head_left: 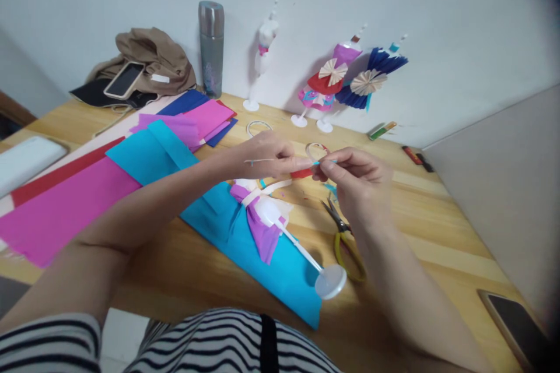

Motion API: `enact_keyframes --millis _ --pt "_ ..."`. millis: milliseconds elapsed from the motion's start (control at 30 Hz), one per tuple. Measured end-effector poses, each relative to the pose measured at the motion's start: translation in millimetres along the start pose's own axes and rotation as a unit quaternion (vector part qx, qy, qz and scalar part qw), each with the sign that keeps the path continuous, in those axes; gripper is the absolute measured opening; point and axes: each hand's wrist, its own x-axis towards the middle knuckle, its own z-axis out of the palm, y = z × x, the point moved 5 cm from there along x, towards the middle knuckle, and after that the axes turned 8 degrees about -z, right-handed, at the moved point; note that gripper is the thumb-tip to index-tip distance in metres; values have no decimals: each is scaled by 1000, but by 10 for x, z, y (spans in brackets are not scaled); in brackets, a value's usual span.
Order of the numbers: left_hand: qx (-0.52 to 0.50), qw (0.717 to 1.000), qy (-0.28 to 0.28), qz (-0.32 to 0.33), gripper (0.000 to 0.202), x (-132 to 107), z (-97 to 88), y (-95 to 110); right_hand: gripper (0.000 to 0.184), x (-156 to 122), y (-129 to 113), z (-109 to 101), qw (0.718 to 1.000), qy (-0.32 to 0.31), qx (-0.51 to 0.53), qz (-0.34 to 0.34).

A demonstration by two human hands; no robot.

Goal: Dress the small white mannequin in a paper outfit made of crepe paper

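Observation:
My left hand [266, 154] and my right hand [356, 178] meet above the wooden table [437, 210], both pinched on a thin strip of tape or ribbon [317, 161] with red and turquoise bits. Under them lies a small white mannequin on a stand [306, 250], dressed in purple paper [262, 233], resting on a turquoise paper sheet [280, 268]. Yellow-handled scissors [345, 239] lie just below my right hand.
Sheets of pink paper [65, 204], red, blue and purple paper spread to the left. At the back stand a steel flask [211, 46], a bare mannequin [265, 46], two dressed ones [332, 78], a beige cloth with a phone [125, 78], tape rolls [258, 126]. Another phone [516, 320] lies near right.

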Motion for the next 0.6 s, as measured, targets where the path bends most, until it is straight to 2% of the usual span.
enact_keyframes --millis 67,167,233,267,367,433,600 --pt "12 1000 10 -15 52 -71 -31 -30 15 -25 -58 16 999 9 -24 -19" --pt "-66 995 -9 -68 49 -214 -106 -84 16 -7 -110 24 999 14 -24 -31" --pt "-120 984 -23 -128 42 -310 -165 -169 17 33 -70 46 1000 -1 -3 -7" --pt "-126 981 -36 -141 38 -348 -186 -206 19 53 -26 85 999 -29 4 17" --pt "-114 983 -49 -136 21 -410 -220 -322 26 67 147 299 979 -175 19 107" --pt "-94 988 -34 -118 13 -419 -208 -395 30 65 235 411 960 -238 32 143" --pt "-14 995 -20 -92 10 -420 -66 -523 30 139 337 386 962 -224 52 150"
